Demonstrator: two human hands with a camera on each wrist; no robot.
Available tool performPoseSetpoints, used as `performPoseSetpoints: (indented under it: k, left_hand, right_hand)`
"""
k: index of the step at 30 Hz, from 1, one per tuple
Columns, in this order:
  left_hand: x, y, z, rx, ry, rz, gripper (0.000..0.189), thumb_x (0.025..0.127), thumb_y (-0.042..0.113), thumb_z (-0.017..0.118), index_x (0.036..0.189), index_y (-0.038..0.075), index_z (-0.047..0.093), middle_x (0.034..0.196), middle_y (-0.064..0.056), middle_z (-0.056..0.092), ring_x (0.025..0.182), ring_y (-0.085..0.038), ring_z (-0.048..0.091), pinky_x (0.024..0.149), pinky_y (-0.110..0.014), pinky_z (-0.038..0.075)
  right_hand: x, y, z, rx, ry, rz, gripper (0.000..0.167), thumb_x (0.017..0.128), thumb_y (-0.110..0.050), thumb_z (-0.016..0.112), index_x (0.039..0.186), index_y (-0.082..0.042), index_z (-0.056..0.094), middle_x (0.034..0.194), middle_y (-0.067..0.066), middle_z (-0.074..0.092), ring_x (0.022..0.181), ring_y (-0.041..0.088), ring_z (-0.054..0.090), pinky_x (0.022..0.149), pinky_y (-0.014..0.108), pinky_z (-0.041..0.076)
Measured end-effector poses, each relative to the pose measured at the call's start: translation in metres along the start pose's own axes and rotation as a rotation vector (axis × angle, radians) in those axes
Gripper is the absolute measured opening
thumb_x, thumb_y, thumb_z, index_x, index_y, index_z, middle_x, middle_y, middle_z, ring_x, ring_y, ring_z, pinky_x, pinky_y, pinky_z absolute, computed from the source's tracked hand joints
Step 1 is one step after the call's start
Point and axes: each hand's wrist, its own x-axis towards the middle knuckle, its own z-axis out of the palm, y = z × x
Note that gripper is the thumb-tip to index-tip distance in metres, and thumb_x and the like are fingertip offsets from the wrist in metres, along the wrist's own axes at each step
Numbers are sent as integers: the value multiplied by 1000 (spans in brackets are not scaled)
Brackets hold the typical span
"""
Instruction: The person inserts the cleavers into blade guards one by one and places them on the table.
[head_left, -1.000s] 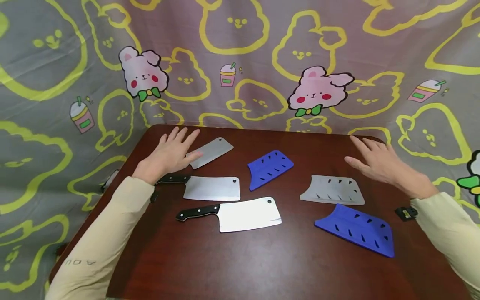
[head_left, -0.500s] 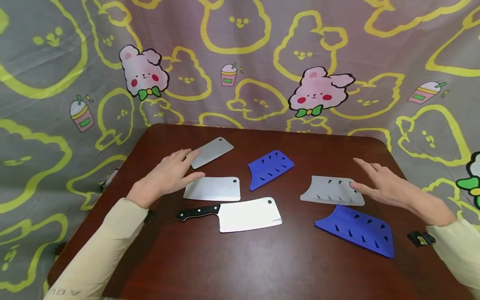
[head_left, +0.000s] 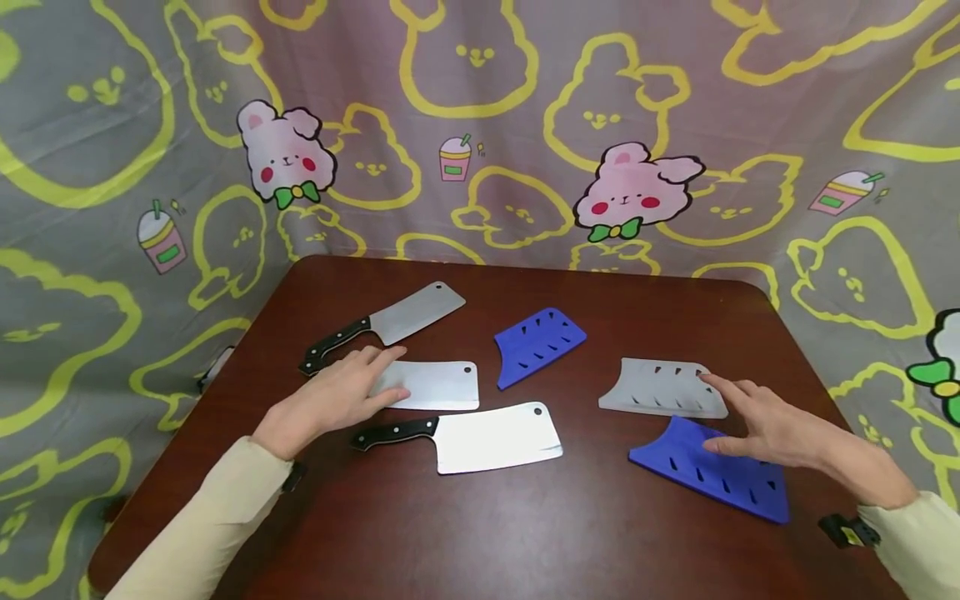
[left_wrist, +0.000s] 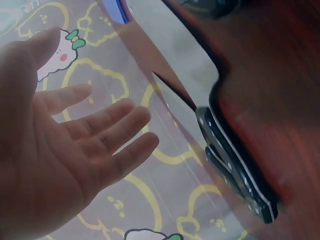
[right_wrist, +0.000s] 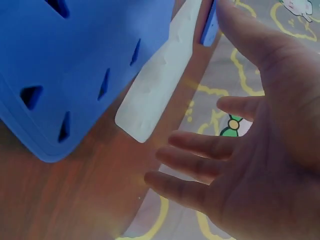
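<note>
My left hand [head_left: 330, 404] hovers palm down over the handle of the middle cleaver [head_left: 442, 385], fingers loosely spread. That handle is hidden in the head view; cleaver handles [left_wrist: 235, 165] show beside the hand in the left wrist view. A far cleaver [head_left: 420, 313] and a near cleaver [head_left: 498, 439], both black-handled, lie flat, blades pointing right. My right hand [head_left: 780, 425] is above the near blue blade guard [head_left: 690, 467], covering part of it, fingertips by the grey blade guard [head_left: 652, 387]. Neither hand holds anything. In the right wrist view the blue guard [right_wrist: 85, 65] lies left of relaxed fingers.
Another blue blade guard [head_left: 540, 346] lies near the middle of the dark brown table [head_left: 480, 533]. A patterned curtain [head_left: 517, 108] hangs behind and at both sides of the table.
Both hands have come down and nearer to me. The left uncovered the far cleaver's handle and went over the middle one; the right went over the near blue guard. Cleavers and guards stayed put.
</note>
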Motion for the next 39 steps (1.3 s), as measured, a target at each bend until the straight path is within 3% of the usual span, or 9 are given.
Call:
performPoseSetpoints:
  k: [5, 8, 12, 17, 21, 26, 31, 35, 39]
  left_hand:
    - [-3, 9, 7, -10, -48, 7, 70, 92, 57, 58, 145, 13, 44, 132, -18, 57, 115, -32, 61, 94, -50, 51]
    - [-3, 15, 11, -7, -85, 16, 68, 91, 58, 59, 139, 11, 51, 126, -16, 61, 106, -27, 64, 90, -45, 54]
    - [-2, 23, 16, -12, -140, 13, 60, 88, 58, 64, 125, 12, 60, 107, -9, 63, 84, -17, 61, 76, -37, 54]
    - [0, 28, 21, -58, -232, -41, 51, 79, 56, 75, 108, 16, 65, 87, -1, 57, 72, -13, 51, 63, -29, 45]
    - [0, 30, 25, -49, -289, -44, 48, 76, 48, 80, 106, 15, 64, 84, 1, 55, 73, -14, 49, 63, -31, 42]
    - [3, 30, 31, -20, -326, -39, 35, 82, 31, 79, 106, 12, 63, 85, -1, 56, 75, -16, 50, 65, -33, 43]
    - [7, 28, 30, -40, -334, -38, 28, 84, 20, 75, 104, 8, 59, 82, -2, 55, 73, -17, 50, 63, -32, 43]
    - [9, 26, 21, -123, -339, -53, 27, 84, 15, 71, 102, 11, 50, 75, -2, 55, 65, -16, 51, 57, -30, 41]
    - [14, 27, 5, -157, -321, -12, 23, 86, 12, 66, 96, 15, 46, 69, 0, 53, 60, -14, 47, 54, -28, 36]
  right_hand:
    - [-10, -2, 8, 26, -73, 9, 112, 69, -66, 76, 150, -6, 25, 126, 26, 47, 111, 41, 51, 79, 52, 50]
    - [-15, -3, 14, 40, -129, 25, 115, 67, -65, 78, 151, -8, 22, 132, 29, 41, 116, 48, 47, 82, 58, 48]
    - [-19, -1, 23, 28, -179, 66, 119, 64, -61, 82, 152, -8, 19, 138, 35, 34, 121, 55, 39, 85, 65, 45]
    - [-21, 5, 29, -25, -217, 130, 122, 61, -58, 84, 151, -7, 20, 127, 34, 40, 112, 51, 42, 78, 60, 49]
    - [-20, 6, 30, -83, -210, 176, 126, 55, -64, 83, 149, -6, 23, 119, 32, 43, 107, 47, 43, 72, 55, 50]
    - [-19, 5, 30, -157, -147, 167, 125, 49, -71, 82, 141, 0, 37, 113, 31, 44, 105, 48, 41, 70, 56, 49]
    - [-16, 4, 21, -136, -107, 133, 103, 53, -65, 84, 122, 1, 46, 104, 26, 47, 97, 42, 44, 66, 49, 50]
    - [-9, 0, 8, 0, -125, 56, 65, 70, -44, 84, 106, -5, 48, 89, 8, 50, 82, 21, 51, 64, 33, 46]
    - [-9, -2, -6, 116, -66, -94, 35, 83, -19, 77, 90, -13, 43, 73, -7, 38, 65, 0, 43, 56, 23, 35]
